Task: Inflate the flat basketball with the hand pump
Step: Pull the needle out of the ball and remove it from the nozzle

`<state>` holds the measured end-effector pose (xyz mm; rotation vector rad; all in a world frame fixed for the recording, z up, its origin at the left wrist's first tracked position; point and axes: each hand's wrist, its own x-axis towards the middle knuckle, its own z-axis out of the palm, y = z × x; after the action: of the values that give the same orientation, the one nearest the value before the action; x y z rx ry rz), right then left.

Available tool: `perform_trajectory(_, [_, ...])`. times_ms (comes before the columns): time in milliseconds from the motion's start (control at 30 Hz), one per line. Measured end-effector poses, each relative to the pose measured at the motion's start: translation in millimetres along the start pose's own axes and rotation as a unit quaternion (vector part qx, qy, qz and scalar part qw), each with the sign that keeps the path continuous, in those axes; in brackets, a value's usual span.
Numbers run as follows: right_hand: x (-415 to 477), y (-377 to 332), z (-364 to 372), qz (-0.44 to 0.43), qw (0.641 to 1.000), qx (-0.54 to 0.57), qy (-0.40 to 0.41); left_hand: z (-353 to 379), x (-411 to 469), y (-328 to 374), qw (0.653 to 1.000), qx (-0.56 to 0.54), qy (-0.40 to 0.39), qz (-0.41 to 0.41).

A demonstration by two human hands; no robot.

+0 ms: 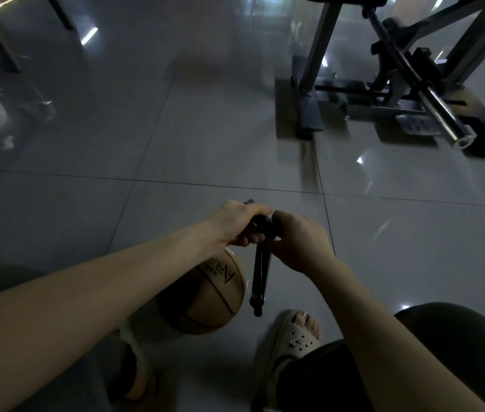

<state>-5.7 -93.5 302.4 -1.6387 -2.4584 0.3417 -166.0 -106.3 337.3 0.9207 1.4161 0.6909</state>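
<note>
Both hands, left hand (236,223) and right hand (297,240), grip the handle of the black hand pump (260,275) at lower centre; the basketball (208,295) sits on the floor just left of the pump.

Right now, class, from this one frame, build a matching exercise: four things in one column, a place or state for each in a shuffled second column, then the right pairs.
1 basketball
2 hand pump
3 sandal
4 metal frame

A top right of the view
B gripped at its handle by left hand and right hand
C worn on a foot
D tan, just left of the pump

Pairs: 1-D, 2-B, 3-C, 4-A
</note>
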Motion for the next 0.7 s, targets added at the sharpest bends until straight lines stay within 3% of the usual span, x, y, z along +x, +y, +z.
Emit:
perform_trajectory(100, [1.5, 3.1, -7.2, 0.018, 1.0, 0.009, -0.008, -10.8, -0.1, 5.3, 0.998, -0.012, -0.057, 0.022])
perform_trajectory(167, [2.6, 6.4, -12.7, 0.04, 0.999, 0.022, -0.019, -17.1, 1.1, 5.8, 0.999, -0.009, -0.026, 0.04])
perform_trajectory(267, [3.6, 12.0, -21.1, 0.064, 0.997, 0.045, -0.01, -19.8, 11.0, -6.6, 0.99, 0.113, 0.041, 0.075])
perform_trajectory(367, [4.7, 15.1, -29.8, 0.069, 0.996, 0.042, 0.021, -10.8, 14.1, -21.0, 0.974, 0.208, -0.029, 0.079])
perform_trajectory(500, [5.4, 15.5, -43.6, 0.059, 0.996, 0.039, 0.057, 4.1, 16.0, -23.5, 0.975, 0.177, -0.073, 0.111])
perform_trajectory(700, [3.0, 19.1, -67.0, 0.027, 0.993, 0.093, 0.072, 14.9, 15.7, -13.8, 0.984, 0.041, -0.088, 0.15])
